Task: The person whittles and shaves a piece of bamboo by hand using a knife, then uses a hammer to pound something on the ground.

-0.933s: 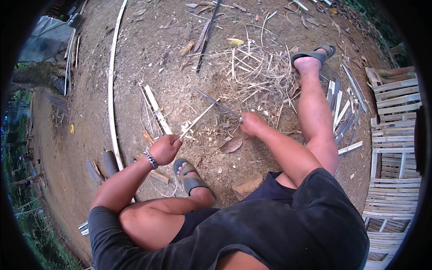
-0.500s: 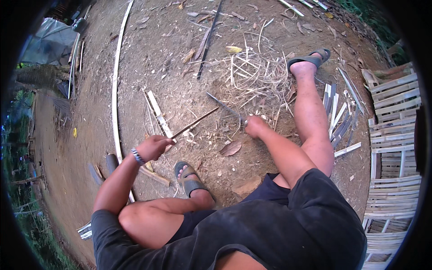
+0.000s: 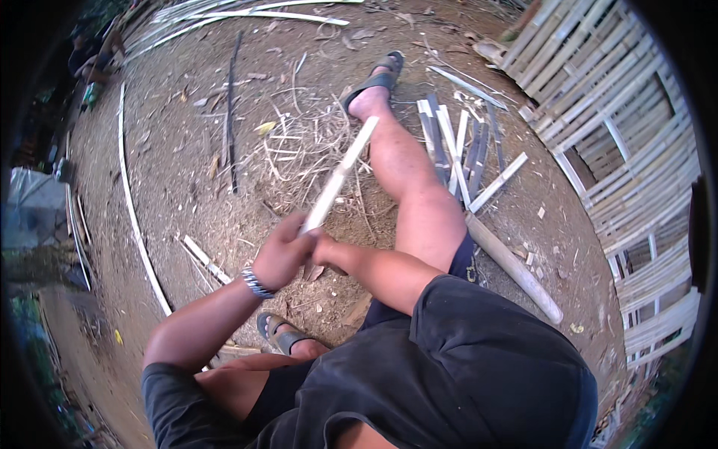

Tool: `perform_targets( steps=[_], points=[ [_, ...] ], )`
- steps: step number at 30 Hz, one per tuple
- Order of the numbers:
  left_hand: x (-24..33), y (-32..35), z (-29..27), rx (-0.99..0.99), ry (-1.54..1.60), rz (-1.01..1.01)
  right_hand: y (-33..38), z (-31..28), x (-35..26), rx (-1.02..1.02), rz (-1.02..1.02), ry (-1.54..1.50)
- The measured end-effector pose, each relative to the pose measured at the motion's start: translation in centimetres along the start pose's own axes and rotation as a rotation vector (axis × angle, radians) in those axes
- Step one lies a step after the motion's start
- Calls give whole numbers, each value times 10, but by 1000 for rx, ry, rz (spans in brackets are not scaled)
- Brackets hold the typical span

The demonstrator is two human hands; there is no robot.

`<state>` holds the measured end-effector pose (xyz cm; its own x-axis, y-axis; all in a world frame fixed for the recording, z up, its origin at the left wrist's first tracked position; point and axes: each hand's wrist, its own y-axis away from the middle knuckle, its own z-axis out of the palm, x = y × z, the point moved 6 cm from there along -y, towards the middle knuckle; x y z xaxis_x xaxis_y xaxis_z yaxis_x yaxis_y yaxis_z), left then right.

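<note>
A pale bamboo strip (image 3: 340, 176) slants up and away from my left hand (image 3: 283, 254), whose fingers are wrapped round its lower end. A silvery band circles that wrist. Close against it, partly behind the left fingers, is my right hand (image 3: 326, 251). It looks closed, but the hands overlap and blur, hiding what it grips; the knife seen earlier does not show. Beyond the hands, a tangle of thin bamboo shavings (image 3: 307, 153) covers the ground.
Cut bamboo strips (image 3: 458, 150) lie right of my outstretched leg (image 3: 415, 179), near a rounded wooden stick (image 3: 516, 268). A slatted bamboo panel (image 3: 613, 150) stands at the right. One long strip (image 3: 129, 191) lies left; more long strips (image 3: 247, 13) and a person (image 3: 96, 60) are far off.
My hands have come together, and the strip has swung upright with its pale face showing. The knife in my right hand has gone out of sight. The view has turned right.
</note>
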<state>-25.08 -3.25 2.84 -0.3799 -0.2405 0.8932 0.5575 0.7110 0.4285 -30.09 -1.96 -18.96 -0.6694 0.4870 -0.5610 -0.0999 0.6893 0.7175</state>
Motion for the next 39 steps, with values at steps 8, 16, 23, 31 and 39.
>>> perform_targets(
  steps=[8,16,23,31,39],
  points=[
    [66,-62,177,-390,159,43,9,-13,20,-7,-92,94],
    [-8,24,-42,-207,-910,124,-6,-23,23,-93,-127,367],
    [-183,195,-336,801,-690,-434,-5,1,40,-253,21,-236],
    [-364,156,-317,853,-409,-601,14,-1,53,-272,145,-421],
    [-406,118,-264,1014,-362,-633,19,5,52,-236,189,-230]
  ],
)
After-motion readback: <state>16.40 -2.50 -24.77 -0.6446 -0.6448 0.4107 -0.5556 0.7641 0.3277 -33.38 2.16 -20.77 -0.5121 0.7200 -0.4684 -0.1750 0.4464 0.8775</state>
